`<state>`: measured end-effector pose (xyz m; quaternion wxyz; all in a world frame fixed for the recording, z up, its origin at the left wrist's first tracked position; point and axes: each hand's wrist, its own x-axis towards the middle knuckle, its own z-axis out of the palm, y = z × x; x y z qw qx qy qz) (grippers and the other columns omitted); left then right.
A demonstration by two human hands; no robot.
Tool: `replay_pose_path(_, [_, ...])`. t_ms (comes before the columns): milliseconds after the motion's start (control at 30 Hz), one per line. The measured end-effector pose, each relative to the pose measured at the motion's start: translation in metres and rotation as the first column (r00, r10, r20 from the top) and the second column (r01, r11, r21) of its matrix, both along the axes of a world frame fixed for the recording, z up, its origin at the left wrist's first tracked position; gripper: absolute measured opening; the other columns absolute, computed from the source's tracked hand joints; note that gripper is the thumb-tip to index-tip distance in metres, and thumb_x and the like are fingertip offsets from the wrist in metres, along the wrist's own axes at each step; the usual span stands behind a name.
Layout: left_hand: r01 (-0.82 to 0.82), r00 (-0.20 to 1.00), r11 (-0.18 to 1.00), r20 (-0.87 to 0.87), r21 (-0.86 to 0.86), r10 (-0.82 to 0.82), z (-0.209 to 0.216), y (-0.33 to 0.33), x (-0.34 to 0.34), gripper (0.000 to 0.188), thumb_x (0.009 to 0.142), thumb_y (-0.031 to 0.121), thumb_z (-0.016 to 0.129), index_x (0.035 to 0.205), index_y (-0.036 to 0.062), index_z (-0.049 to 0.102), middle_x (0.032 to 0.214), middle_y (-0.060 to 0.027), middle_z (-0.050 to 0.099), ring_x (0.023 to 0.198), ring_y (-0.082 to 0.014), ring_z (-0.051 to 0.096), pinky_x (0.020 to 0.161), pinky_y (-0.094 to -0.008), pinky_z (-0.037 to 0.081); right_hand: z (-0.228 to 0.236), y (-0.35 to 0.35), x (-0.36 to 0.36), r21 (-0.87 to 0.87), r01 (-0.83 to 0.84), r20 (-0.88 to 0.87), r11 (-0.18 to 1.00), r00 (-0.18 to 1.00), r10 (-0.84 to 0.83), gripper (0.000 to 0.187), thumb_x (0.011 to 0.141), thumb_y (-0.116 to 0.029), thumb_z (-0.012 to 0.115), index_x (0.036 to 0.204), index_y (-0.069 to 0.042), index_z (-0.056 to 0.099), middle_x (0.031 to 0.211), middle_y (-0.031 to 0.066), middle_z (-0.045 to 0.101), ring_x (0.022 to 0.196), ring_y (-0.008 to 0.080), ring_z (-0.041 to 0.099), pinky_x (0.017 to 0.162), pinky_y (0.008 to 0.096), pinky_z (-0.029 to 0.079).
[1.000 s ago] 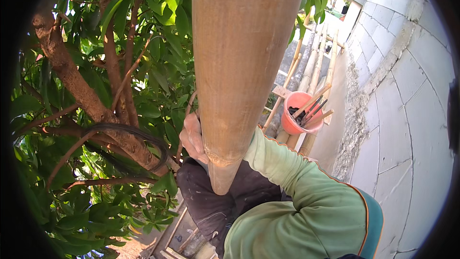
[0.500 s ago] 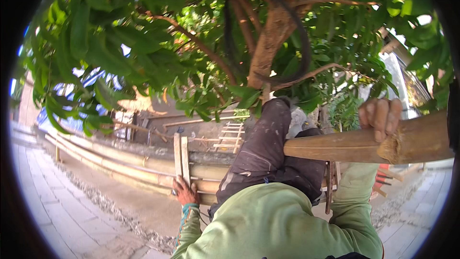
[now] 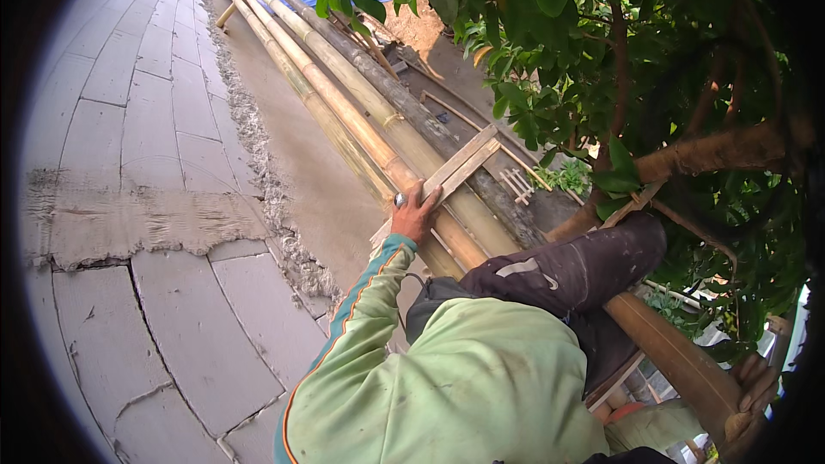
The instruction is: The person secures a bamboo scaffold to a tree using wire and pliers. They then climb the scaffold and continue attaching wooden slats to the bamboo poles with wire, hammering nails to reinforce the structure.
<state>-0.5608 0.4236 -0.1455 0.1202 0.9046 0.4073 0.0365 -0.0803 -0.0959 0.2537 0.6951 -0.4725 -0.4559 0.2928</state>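
1. The left hand [image 3: 415, 213], near the middle of the frame, lies on the pale wooden slats [image 3: 464, 155], its fingers bent over them; how firmly they grip, I cannot tell.
2. A ring [image 3: 400, 199] sits on one of its fingers.
3. The slats lie across long bamboo poles [image 3: 314, 69], which run from the upper left toward the center.
4. At the lower right, the right hand [image 3: 756, 384] has its fingers curled over a thick pole [image 3: 675, 355], which slants down from the dark trousers [image 3: 571, 275].
5. A gray block wall [image 3: 198, 318] fills the left side; leaves [image 3: 550, 51] crowd the upper right.
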Motion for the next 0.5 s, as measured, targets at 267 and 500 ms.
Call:
replay_pose_path(267, [-0.082, 0.995, 0.997, 0.052, 0.000, 0.082, 0.020, -0.003, 0.014, 0.069, 0.095, 0.035, 0.067, 0.158, 0.0240, 0.040, 0.159, -0.0155, 0.038, 0.140, -0.0383, 0.047, 0.112, -0.0565, 0.036, 0.006, 0.045, -0.019, 0.127, 0.029, -0.015, 0.992, 1.000, -0.027, 0.020, 0.086, -0.028, 0.081, 0.084, -0.023, 0.062, 0.077, -0.0108, 0.063, 0.078, 0.0076, 0.051, 0.070, 0.0278, 0.035])
replay_pose_path(500, [-0.206, 0.963, 0.979, 0.174, -0.011, 0.205, 0.001, 0.011, 0.007, 0.063, 0.091, 0.035, 0.071, 0.147, 0.0125, 0.052, 0.147, -0.0134, 0.052, 0.138, -0.0358, 0.048, 0.114, -0.0506, 0.035, -0.007, 0.056, -0.055, 0.174, 0.345, -0.057, 0.922, 0.939, -0.340, 0.014, 0.092, -0.024, 0.075, 0.089, -0.017, 0.063, 0.077, -0.0074, 0.063, 0.075, 0.0077, 0.050, 0.068, 0.0275, 0.036])
